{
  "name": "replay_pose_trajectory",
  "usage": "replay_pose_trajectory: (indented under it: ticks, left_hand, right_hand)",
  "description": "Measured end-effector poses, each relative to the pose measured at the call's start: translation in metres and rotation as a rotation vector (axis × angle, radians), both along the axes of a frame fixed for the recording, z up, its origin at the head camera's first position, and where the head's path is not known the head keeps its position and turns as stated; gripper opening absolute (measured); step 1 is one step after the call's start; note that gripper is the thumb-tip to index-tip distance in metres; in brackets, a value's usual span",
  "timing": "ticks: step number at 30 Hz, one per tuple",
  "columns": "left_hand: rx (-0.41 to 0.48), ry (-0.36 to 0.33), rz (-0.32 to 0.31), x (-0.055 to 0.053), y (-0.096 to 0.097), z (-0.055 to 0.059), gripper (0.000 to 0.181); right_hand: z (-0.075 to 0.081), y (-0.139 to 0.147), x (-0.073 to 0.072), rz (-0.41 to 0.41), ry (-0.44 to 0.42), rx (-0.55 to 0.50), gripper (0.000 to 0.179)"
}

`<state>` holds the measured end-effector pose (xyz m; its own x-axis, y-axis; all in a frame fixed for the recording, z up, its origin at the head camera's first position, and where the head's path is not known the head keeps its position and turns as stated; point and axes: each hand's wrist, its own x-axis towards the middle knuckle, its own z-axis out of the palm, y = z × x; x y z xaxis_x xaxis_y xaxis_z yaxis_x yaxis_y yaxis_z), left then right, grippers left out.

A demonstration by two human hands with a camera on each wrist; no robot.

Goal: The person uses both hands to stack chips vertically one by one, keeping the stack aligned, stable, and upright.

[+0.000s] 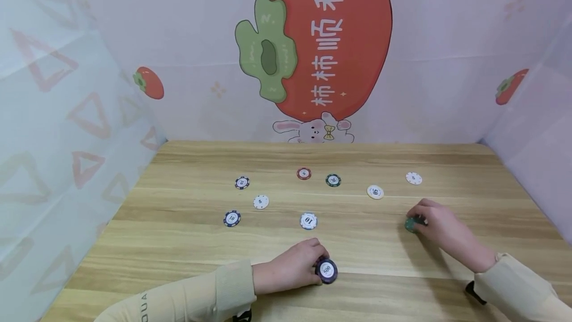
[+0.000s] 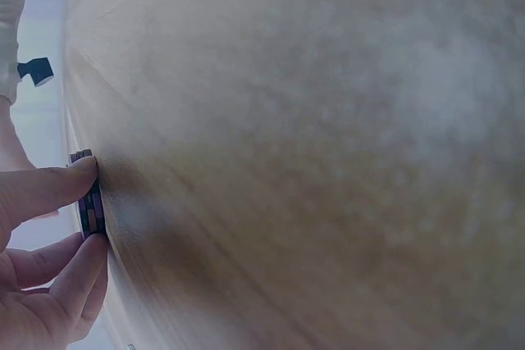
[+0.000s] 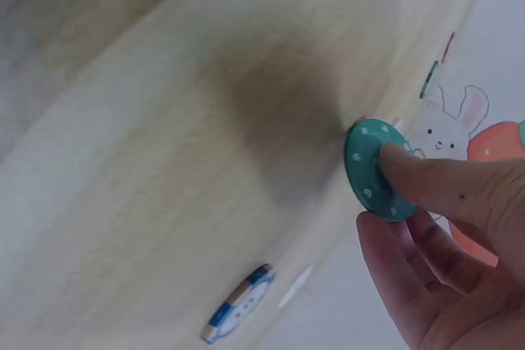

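My left hand [image 1: 292, 267] holds a short stack of dark poker chips [image 1: 326, 271], the top one marked 500, near the front middle of the table. In the left wrist view, the thumb and fingers pinch the edges of that stack [image 2: 92, 202], close against the wood. Further right, my right hand [image 1: 444, 230] pinches a green poker chip [image 1: 411, 224]. The right wrist view shows this green chip [image 3: 373, 171] tilted up, with white marks around its face and the thumb [image 3: 426, 178] across it. The chip's shadow falls on the table beside it.
Loose chips lie spread flat on the wooden table [image 1: 178, 252]: a light blue 10 [image 1: 309, 221], dark blue ones [image 1: 232, 218] at left, red [image 1: 304, 173] and dark green [image 1: 333, 180] at the back, white ones [image 1: 413, 178] at right. Printed cloth walls [image 1: 201, 39] stand behind and at both sides.
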<state>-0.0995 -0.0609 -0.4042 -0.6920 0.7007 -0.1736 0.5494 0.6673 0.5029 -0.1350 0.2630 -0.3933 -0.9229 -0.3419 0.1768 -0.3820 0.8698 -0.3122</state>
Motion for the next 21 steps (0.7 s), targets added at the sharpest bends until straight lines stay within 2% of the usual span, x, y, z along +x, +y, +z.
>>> replay_pose_trajectory:
  ticks: [9,15,21]
  left_hand:
    - [-0.003,-0.007,0.005,0.0,0.0,-0.001,0.035]
    - [-0.006,-0.008,0.005,0.0,0.0,0.0,0.035]
    - [-0.003,-0.013,0.007,0.001,0.0,0.003,0.034]
  right_hand:
    - [0.008,-0.013,0.008,0.06,0.082,-0.003,0.019]
    - [0.012,-0.025,0.012,0.077,0.046,-0.044,0.02]
    - [0.013,-0.032,0.015,0.097,0.063,-0.103,0.02]
